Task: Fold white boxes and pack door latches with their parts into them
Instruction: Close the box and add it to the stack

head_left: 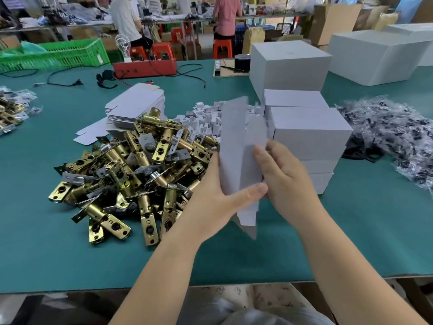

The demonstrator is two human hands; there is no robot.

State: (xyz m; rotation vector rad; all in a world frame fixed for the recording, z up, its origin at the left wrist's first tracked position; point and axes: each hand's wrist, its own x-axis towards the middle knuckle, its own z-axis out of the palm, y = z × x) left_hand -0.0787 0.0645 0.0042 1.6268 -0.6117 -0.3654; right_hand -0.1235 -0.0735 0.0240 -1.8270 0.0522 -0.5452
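I hold a flat white box blank [236,146] upright above the green table [70,259]. My left hand [218,195] grips its lower part, thumb across the front. My right hand [285,177] holds the right edge with fingers curled behind it. A heap of brass door latches [131,172] lies just left of my hands. A stack of flat box blanks [136,106] sits behind the heap. Small white card inserts [206,116] are piled beyond the blank. Folded white boxes [309,132] are stacked right behind my right hand.
Bags of dark parts [393,132] lie at the right. Large white cartons [290,64] stand at the back right. A red box [145,66], cables and a green crate [58,55] are at the far edge. More latches [9,113] lie far left. People sit at a farther bench.
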